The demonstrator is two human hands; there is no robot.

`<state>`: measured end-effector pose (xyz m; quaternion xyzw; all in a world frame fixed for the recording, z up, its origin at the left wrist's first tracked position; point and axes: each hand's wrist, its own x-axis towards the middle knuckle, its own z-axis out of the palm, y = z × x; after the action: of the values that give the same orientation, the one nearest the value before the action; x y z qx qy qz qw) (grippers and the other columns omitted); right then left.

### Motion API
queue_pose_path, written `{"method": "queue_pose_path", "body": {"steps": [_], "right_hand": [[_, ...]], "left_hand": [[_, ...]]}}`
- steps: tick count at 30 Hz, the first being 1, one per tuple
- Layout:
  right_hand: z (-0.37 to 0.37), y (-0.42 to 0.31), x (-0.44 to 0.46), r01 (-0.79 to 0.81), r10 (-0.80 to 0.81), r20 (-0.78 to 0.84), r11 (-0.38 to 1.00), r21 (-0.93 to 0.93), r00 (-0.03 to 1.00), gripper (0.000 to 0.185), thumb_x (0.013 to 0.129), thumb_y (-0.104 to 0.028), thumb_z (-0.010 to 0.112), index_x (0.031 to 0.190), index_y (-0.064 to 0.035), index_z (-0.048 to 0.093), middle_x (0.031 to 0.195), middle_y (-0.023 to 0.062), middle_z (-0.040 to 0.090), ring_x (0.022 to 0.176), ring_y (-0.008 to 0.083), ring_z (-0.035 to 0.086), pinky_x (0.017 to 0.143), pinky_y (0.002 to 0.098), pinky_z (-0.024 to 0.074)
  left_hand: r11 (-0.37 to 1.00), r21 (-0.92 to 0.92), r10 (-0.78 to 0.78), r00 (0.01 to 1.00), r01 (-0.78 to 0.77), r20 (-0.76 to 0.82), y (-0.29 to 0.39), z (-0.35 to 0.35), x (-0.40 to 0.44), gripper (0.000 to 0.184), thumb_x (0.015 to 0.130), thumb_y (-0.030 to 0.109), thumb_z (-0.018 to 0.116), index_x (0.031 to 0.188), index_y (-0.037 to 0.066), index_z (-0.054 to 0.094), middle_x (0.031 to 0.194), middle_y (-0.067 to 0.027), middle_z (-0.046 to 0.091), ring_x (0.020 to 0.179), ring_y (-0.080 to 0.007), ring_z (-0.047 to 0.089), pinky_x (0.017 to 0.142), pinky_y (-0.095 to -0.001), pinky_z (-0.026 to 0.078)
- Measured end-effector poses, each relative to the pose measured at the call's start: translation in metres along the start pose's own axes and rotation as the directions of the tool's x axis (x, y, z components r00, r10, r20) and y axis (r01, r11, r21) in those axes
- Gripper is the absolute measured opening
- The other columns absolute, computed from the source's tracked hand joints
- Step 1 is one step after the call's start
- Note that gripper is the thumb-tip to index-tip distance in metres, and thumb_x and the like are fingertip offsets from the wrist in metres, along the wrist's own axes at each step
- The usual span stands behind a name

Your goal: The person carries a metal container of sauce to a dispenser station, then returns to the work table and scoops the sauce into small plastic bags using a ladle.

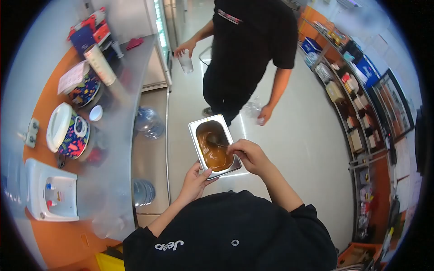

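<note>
My left hand (197, 179) grips the lower left corner of a rectangular stainless steel food pan (194, 131), thumb on the rim and fingers underneath. Inside the pan lies a glossy brown sauce (216, 156). Closed around the handle of a metal spoon (217, 142) is my right hand (248, 156), at the pan's right rim. The spoon's bowl end dips into the sauce and is partly hidden by it. The pan is held in front of my body, tilted slightly, above the tiled floor.
Ahead stands a person in black (253, 49), holding a clear cup (185, 62) and a clear plastic item. Along the left, a steel counter (120, 149) bears patterned containers (74, 135) and a water dispenser (52, 192). Large water bottles (149, 122) stand below. Shelving (357, 104) lines the right wall.
</note>
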<state>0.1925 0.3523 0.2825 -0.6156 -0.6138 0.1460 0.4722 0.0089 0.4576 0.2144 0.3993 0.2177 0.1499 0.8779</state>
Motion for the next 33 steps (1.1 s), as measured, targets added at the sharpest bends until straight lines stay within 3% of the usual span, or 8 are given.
{"method": "queue_pose_path", "body": {"steps": [5,13,19,21,26,28,31,33], "right_hand": [[-0.045,0.024,-0.05,0.033,-0.033,-0.003,0.999,0.019,0.999,0.012,0.079,0.001,0.053,0.089,-0.004,0.055,0.078,0.0111,0.058,0.074,0.0285,0.057,0.068,0.036,0.0445],[-0.113,0.051,-0.086,-0.135,0.111,-0.196,0.984,-0.113,0.974,0.013,0.078,0.002,0.053,0.09,-0.0037,0.055,0.077,0.0113,0.056,0.074,0.029,0.056,0.066,0.0356,0.0439],[-0.12,0.085,-0.091,-0.07,0.077,-0.137,0.996,0.055,0.988,0.009,0.08,-0.001,0.051,0.088,-0.0022,0.055,0.077,0.0113,0.057,0.072,0.0272,0.056,0.065,0.0339,0.0442],[-0.128,0.105,-0.095,-0.203,0.258,-0.24,0.952,0.231,0.936,0.008,0.082,-0.001,0.049,0.087,-0.0022,0.054,0.076,0.0112,0.056,0.071,0.0243,0.057,0.066,0.0317,0.0451],[-0.153,0.164,-0.062,-0.198,0.287,-0.41,0.949,0.245,0.866,0.01,0.084,-0.003,0.047,0.091,-0.0028,0.054,0.078,0.0113,0.057,0.072,0.0238,0.057,0.068,0.0311,0.045],[-0.165,0.178,-0.036,-0.208,0.23,-0.321,0.973,0.1,0.919,0.012,0.09,-0.009,0.044,0.092,-0.0013,0.054,0.082,0.0097,0.057,0.072,0.0188,0.056,0.068,0.03,0.0453],[-0.185,0.2,-0.006,-0.223,0.234,-0.179,0.971,0.082,0.956,0.012,0.089,-0.008,0.045,0.089,-0.0023,0.056,0.082,0.0082,0.059,0.076,0.0192,0.057,0.069,0.0301,0.0448],[-0.209,0.204,0.015,-0.202,0.216,-0.152,0.974,0.103,0.965,0.011,0.088,-0.009,0.047,0.087,-0.0019,0.056,0.08,0.0079,0.059,0.074,0.0175,0.057,0.068,0.029,0.0452]], "left_hand": [[0.997,0.019,-0.08,0.992,0.078,0.097,-0.036,0.046,0.046,0.021,0.09,0.011,0.051,0.109,0.003,0.049,0.106,-0.0092,0.057,0.099,-0.0196,0.057,0.089,-0.0394,0.047],[0.983,0.039,-0.181,0.97,0.177,0.162,-0.065,0.106,0.092,0.02,0.09,0.011,0.05,0.108,0.002,0.048,0.105,-0.0101,0.057,0.097,-0.0198,0.058,0.086,-0.0379,0.05],[0.972,0.07,-0.233,0.965,0.226,0.119,-0.069,0.109,0.132,0.023,0.09,0.008,0.048,0.112,0.0,0.046,0.109,-0.0118,0.055,0.098,-0.0209,0.058,0.086,-0.0382,0.05],[0.967,0.111,-0.239,0.966,0.228,0.095,-0.065,0.11,0.153,0.026,0.09,0.006,0.047,0.115,0.0,0.044,0.111,-0.0121,0.054,0.1,-0.022,0.057,0.086,-0.0381,0.05],[0.947,0.117,-0.315,0.933,0.298,0.175,-0.062,0.112,0.223,0.027,0.091,0.003,0.044,0.118,-0.001,0.042,0.12,-0.0073,0.044,0.107,-0.0205,0.052,0.089,-0.0365,0.05],[0.935,0.122,-0.352,0.917,0.334,0.188,-0.06,0.114,0.252,0.03,0.09,0.003,0.045,0.12,0.0,0.04,0.116,-0.0094,0.047,0.106,-0.0215,0.053,0.088,-0.0381,0.05],[0.893,0.181,-0.435,0.894,0.413,0.109,-0.035,0.137,0.289,0.025,0.09,0.003,0.047,0.114,-0.001,0.043,0.114,-0.0127,0.05,0.104,-0.0234,0.055,0.089,-0.0388,0.049],[0.928,0.108,-0.371,0.908,0.356,0.196,-0.045,0.125,0.322,0.029,0.09,0.002,0.048,0.118,-0.001,0.041,0.115,-0.0129,0.05,0.105,-0.0238,0.054,0.089,-0.0388,0.049]]}}
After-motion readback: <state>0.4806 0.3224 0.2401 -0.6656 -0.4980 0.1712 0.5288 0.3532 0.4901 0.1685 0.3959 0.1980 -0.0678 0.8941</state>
